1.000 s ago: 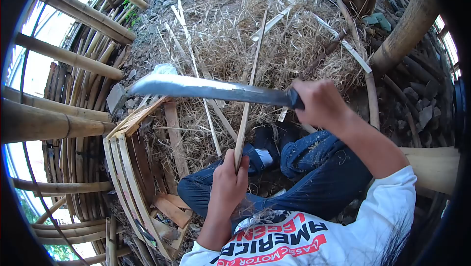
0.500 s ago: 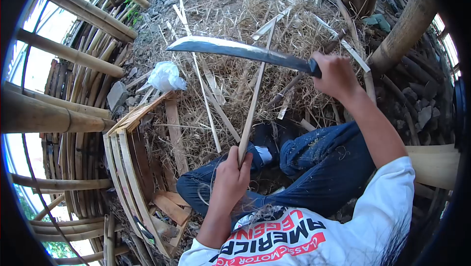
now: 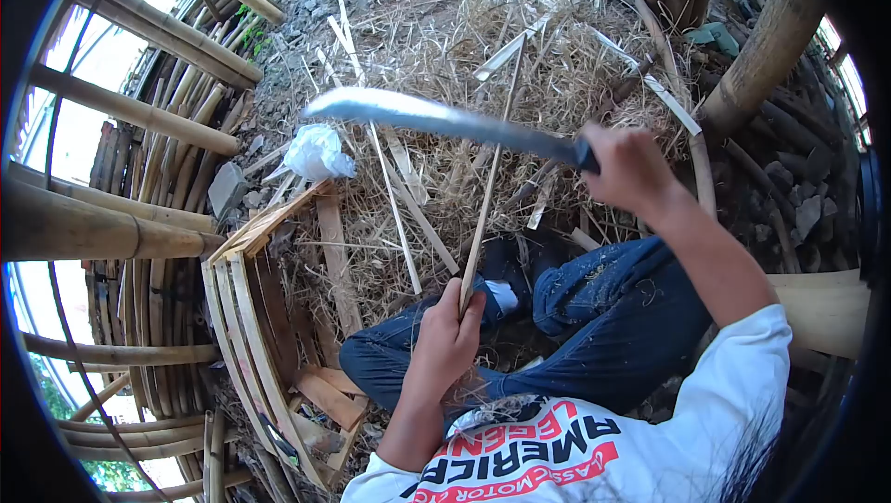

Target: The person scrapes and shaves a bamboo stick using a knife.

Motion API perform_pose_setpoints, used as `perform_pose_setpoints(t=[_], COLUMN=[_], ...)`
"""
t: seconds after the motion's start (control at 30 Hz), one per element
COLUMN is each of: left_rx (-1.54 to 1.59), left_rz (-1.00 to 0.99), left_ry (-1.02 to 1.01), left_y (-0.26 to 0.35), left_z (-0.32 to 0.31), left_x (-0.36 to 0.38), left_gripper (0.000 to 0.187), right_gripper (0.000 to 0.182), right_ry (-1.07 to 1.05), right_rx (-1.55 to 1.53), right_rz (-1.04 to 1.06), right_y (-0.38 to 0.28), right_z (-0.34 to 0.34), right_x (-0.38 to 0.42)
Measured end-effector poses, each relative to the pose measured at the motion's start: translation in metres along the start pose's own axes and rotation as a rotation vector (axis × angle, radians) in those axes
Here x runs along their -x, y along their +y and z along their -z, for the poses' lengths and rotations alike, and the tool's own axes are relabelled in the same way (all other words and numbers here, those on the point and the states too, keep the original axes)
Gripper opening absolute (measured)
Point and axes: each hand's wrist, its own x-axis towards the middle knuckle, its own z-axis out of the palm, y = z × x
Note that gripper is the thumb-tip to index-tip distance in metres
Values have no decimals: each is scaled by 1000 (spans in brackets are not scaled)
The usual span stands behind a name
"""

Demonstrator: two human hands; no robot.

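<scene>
A framework of bamboo poles closes in the left side, with more bamboo stacked behind it. A broad heap of pale shavings covers the ground ahead. The person sits before it, jeans folded at the knees and flecked with scraps. On the right, a thick bamboo post leans beyond the right arm, and a pale bamboo length runs past the elbow. A slatted wooden crate stands tilted just beside the left knee, crowding that side.

The machete spans the middle, blade pointing left, its tip blurred near the bag. It crosses in front of a long, narrow bamboo strip, which rises from the lap out over the heap; whether blade and strip touch, I cannot tell. Loose pale strips lie under and beside these two, cluttering the ground.

The right hand has its fingers curled tightly round the machete's handle, fingertips hidden. The left hand pinches the strip's lower end between thumb and bent fingers, near the left shin. A crumpled white bag sits by the crate's far corner, and a grey stone lies left of it.
</scene>
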Motion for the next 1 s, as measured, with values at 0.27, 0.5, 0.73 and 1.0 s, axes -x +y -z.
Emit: perform_pose_setpoints(t=[0.27,0.5,0.73,1.0], left_rx=[-29,-20,-138,-242], left_rz=[34,-12,35,5], left_ry=[42,26,100,179], left_y=[10,3,-5,-3], left_z=[10,10,8,14], left_x=[-3,-4,5,2], left_gripper=[21,20,21,24], right_gripper=[27,22,20,24], right_ry=[-34,7,-76,-141], right_rx=[36,101,59,93], right_rz=[135,4,-42,-43], right_y=[-6,21,-7,-2], right_z=[-2,0,0,-8], right_x=[-13,-9,-4,-14])
